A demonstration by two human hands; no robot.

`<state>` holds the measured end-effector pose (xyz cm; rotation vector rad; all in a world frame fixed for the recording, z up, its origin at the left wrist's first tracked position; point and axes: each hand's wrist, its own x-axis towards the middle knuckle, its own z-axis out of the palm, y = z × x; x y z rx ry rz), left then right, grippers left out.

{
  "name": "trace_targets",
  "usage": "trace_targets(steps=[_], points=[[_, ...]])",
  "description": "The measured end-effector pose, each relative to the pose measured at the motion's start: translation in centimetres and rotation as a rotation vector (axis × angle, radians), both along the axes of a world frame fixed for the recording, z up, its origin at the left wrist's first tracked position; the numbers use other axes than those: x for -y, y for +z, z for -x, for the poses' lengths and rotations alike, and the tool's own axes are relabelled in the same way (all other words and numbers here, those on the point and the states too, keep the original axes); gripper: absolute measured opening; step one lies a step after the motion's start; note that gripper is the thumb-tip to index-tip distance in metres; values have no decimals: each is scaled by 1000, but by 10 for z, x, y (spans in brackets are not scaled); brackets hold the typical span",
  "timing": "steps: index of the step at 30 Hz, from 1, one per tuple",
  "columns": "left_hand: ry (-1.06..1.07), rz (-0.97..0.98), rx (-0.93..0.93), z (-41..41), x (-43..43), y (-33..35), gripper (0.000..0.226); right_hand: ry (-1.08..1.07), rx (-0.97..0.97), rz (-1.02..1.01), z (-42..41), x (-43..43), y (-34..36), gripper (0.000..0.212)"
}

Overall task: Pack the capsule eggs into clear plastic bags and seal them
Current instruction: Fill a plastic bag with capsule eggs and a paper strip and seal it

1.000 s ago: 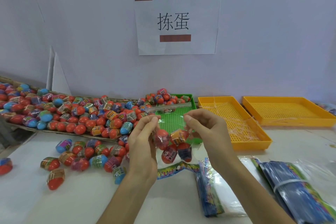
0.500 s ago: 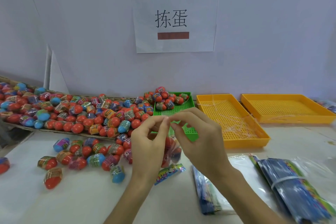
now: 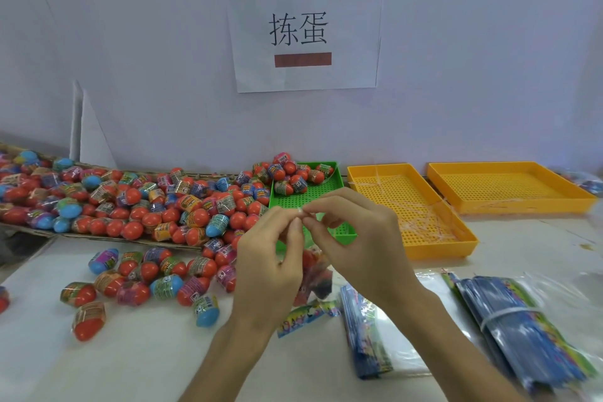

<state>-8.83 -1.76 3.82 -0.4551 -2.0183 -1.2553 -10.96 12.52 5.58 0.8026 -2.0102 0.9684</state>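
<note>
A clear plastic bag (image 3: 316, 274) with a few capsule eggs inside hangs between my hands above the white table. My left hand (image 3: 270, 258) and my right hand (image 3: 355, 238) both pinch the bag's top edge, fingertips almost touching. The hands hide most of the bag. Loose red and blue capsule eggs (image 3: 150, 281) lie on the table to the left, and a big heap of capsule eggs (image 3: 130, 202) fills a flat carton behind them.
A green perforated tray (image 3: 336, 186) with several eggs stands behind my hands. Two orange trays (image 3: 411, 209) (image 3: 512, 186) sit to the right, the nearer one holding plastic strips. Stacks of printed empty bags (image 3: 368, 333) (image 3: 522, 330) lie at the lower right.
My hands have come together from apart, closing the bag's top edge between the fingertips. The bag now hangs lower, mostly behind my hands.
</note>
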Motion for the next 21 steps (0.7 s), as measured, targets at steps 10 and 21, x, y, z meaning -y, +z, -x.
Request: trace_targets(steps=[10,21], points=[[63,215,-142,3,10,-2,25,65,-8,-41,-6,0,5,8],[29,331,-123,4,16,-4,27,12,-8,-83,-8,0,9,17]])
